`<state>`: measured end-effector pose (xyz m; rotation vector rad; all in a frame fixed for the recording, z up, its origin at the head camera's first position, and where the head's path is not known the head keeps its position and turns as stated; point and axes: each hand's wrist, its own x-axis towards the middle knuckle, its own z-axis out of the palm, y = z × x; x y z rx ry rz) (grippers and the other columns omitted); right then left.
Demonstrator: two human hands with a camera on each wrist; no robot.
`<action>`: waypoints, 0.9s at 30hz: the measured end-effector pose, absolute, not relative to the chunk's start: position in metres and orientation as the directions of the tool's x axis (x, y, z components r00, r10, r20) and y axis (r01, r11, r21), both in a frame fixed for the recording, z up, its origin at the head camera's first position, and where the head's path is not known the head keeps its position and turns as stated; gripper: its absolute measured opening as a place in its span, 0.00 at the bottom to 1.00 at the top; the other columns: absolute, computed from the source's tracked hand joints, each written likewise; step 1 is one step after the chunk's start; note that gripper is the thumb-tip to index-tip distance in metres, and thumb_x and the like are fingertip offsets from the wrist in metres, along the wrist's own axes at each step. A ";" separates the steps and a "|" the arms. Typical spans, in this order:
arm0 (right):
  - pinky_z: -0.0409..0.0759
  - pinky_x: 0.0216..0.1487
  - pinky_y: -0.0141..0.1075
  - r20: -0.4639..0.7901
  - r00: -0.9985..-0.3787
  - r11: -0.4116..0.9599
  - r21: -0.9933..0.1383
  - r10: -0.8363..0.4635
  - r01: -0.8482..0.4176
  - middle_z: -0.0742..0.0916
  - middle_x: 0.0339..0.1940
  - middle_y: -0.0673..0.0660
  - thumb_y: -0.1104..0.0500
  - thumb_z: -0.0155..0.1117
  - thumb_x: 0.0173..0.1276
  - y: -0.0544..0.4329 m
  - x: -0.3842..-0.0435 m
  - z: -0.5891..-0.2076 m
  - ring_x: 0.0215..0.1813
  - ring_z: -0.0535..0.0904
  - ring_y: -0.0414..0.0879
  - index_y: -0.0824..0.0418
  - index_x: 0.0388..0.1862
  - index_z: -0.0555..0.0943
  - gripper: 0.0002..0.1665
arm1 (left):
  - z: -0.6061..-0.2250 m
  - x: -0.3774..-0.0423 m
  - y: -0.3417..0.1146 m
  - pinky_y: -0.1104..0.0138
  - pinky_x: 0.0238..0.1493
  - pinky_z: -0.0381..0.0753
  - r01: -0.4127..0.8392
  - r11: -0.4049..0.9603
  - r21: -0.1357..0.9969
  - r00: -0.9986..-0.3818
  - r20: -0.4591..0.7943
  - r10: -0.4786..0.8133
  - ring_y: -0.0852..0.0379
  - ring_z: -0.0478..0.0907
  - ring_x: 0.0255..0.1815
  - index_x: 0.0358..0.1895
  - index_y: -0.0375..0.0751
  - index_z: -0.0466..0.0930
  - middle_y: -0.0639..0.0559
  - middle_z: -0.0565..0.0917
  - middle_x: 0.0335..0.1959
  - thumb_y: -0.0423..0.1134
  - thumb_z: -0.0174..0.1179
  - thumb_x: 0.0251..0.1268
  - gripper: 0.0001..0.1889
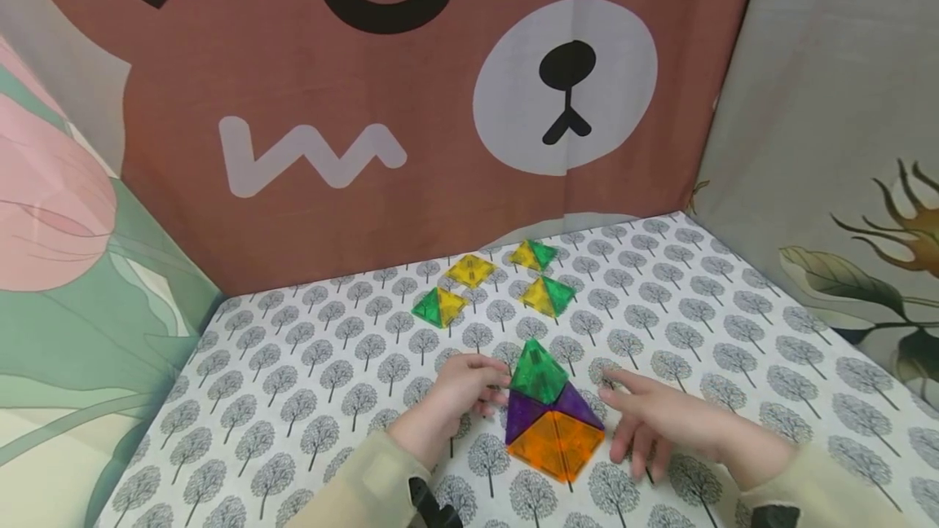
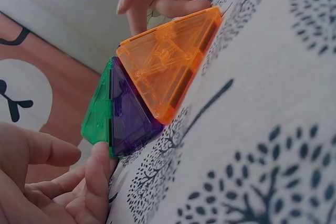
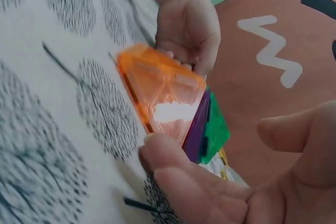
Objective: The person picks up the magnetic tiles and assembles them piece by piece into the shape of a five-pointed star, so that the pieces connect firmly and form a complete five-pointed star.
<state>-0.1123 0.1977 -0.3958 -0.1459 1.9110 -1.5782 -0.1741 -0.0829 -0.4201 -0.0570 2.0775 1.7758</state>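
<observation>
A structure of translucent magnetic tiles stands on the cloth in the head view. Orange triangle tiles (image 1: pixel 539 448) are at the front, purple tiles (image 1: pixel 526 414) in the middle and green tiles (image 1: pixel 538 381) at the back. My left hand (image 1: pixel 456 391) is at its left side, and in the left wrist view a fingertip appears to touch the lower edge by the green tile (image 2: pixel 97 111). To the right is my right hand (image 1: pixel 671 422), thumb spread away from loosely bent fingers. In the right wrist view its fingertips lie close to the orange tile (image 3: pixel 163 85); contact is unclear.
Several small yellow and green tile pieces lie farther back: a yellow one (image 1: pixel 471 270), a green-yellow one (image 1: pixel 438 307) and two yellow-green ones (image 1: pixel 548 296) on the right. The tree-print cloth (image 1: pixel 293 406) meets a bear-print curtain (image 1: pixel 293 226) behind.
</observation>
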 end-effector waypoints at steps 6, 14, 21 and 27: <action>0.84 0.22 0.39 -0.404 -0.751 0.149 -0.910 -0.522 0.386 0.85 0.46 0.71 0.38 0.36 0.81 0.206 -0.100 -0.391 0.33 0.85 0.59 0.73 0.76 0.31 0.50 | -0.420 -0.174 -0.082 0.72 0.22 0.80 -0.287 0.189 0.939 -0.916 -0.327 0.231 0.58 0.81 0.25 0.48 0.31 0.83 0.45 0.86 0.34 0.28 0.58 0.65 0.10; 0.86 0.35 0.39 -0.388 -0.678 -0.100 -0.821 -0.624 0.562 0.75 0.65 0.70 0.34 0.34 0.79 0.211 -0.082 -0.387 0.51 0.83 0.57 0.65 0.74 0.18 0.54 | -0.421 -0.173 -0.087 0.70 0.23 0.82 -0.289 0.187 0.939 -0.917 -0.327 0.228 0.56 0.83 0.26 0.51 0.30 0.81 0.44 0.86 0.36 0.27 0.57 0.65 0.13; 0.86 0.42 0.44 -0.363 -0.728 -0.200 -0.804 -0.582 0.560 0.69 0.71 0.71 0.32 0.36 0.78 0.208 -0.083 -0.389 0.61 0.77 0.60 0.60 0.76 0.18 0.54 | -0.419 -0.165 -0.097 0.66 0.24 0.84 -0.293 0.170 0.941 -0.920 -0.326 0.219 0.54 0.84 0.27 0.53 0.29 0.79 0.44 0.86 0.37 0.27 0.55 0.65 0.14; 0.86 0.43 0.47 -0.326 -0.778 -0.185 -0.854 -0.538 0.486 0.61 0.73 0.76 0.33 0.35 0.78 0.200 -0.096 -0.389 0.58 0.80 0.58 0.59 0.77 0.21 0.52 | -0.415 -0.148 -0.109 0.63 0.27 0.86 -0.292 0.185 0.938 -0.917 -0.330 0.225 0.52 0.84 0.30 0.61 0.30 0.74 0.45 0.85 0.42 0.30 0.57 0.65 0.21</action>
